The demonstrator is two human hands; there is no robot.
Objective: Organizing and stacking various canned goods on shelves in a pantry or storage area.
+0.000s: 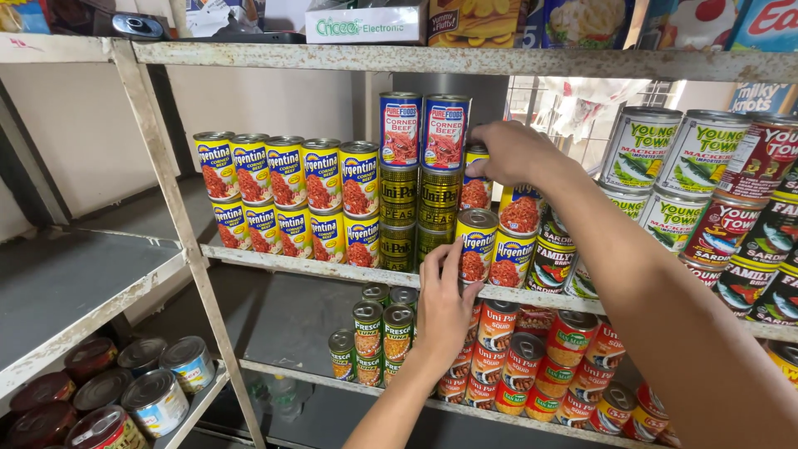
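Note:
My right hand reaches to the back of the middle shelf and grips a yellow-and-blue can standing on the upper tier of a stack. My left hand rests flat against the front of the middle shelf, fingertips touching a yellow-and-blue can at the shelf edge. Two red-and-blue cans stand on dark green-gold cans just left of my right hand. A double row of yellow-and-blue cans fills the left part of the shelf.
White-and-green and red fish cans are stacked at right. The lower shelf holds small green cans and orange-red cans. Lying tins fill the bottom-left shelf. Boxes sit on the top shelf. A rusty white post stands left.

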